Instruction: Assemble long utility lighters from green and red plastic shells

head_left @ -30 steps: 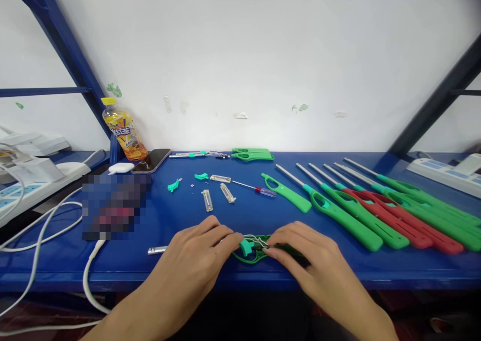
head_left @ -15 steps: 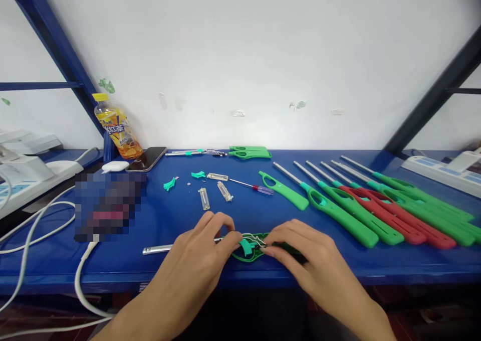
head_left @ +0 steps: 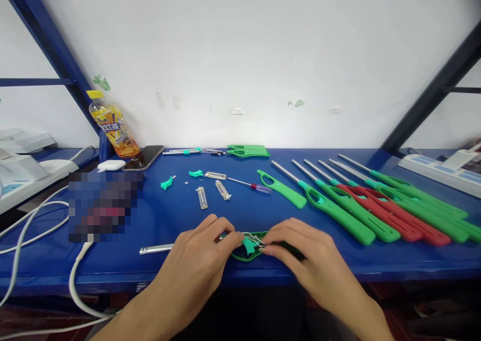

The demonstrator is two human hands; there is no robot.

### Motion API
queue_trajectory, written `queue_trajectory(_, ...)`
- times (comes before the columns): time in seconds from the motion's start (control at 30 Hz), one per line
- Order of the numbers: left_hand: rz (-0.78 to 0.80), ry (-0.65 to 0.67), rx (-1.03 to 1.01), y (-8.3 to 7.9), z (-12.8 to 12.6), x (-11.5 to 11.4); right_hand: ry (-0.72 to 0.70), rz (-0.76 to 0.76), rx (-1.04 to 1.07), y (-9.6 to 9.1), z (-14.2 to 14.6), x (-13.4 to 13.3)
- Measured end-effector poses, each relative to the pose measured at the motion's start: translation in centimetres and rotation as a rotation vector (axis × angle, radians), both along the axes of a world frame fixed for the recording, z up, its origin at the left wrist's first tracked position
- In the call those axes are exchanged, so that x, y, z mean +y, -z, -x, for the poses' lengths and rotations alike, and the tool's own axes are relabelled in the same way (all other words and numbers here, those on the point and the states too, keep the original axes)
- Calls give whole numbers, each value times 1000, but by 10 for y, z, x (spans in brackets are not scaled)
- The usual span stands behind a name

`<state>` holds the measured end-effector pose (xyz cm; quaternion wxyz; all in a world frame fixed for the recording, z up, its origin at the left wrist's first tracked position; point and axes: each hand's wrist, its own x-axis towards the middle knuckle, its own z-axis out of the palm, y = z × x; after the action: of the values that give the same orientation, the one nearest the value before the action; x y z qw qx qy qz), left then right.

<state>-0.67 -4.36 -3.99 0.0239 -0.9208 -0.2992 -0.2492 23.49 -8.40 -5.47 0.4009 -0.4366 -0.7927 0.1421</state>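
An opened green long-nosed lighter (head_left: 245, 257) lies near the table's front edge, white wires and a teal trigger (head_left: 248, 245) exposed in its handle shell. Its metal tube (head_left: 156, 249) sticks out to the left, beneath my left hand (head_left: 205, 250). The left thumb and index finger are closed on the lighter beside the trigger. My right hand (head_left: 304, 248) pinches at the wires and a small dark part inside the shell; its fingertips partly cover that part. The right end of the handle is hidden under the right hand.
Beyond the hands lie clear fuel tanks (head_left: 202, 198), teal triggers (head_left: 166, 182), a screwdriver (head_left: 250, 185) and a green handle shell (head_left: 281, 188). Several lighters (head_left: 338, 215) line the right side. A drink bottle (head_left: 114, 125), phone (head_left: 145, 158) and white cable (head_left: 77, 281) are at left.
The whole view has shifted slightly. Both hands stay at the lighter's handle in almost the same pose, and the teal trigger looks slightly turned.
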Motion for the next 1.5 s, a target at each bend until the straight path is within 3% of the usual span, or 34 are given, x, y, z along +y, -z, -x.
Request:
queue_trajectory(0.3, -135, -64, -31, 3, -3, -6, 22, 11, -32, 1, -1, 0)
queue_trajectory(0.83, -34, -38, -95, 8, -1, -4, 25, 9, -16, -1, 0, 0)
queue_trajectory(1.5, -53, -1, -85, 5, -1, 0, 83, 4, -9, 0, 0, -2)
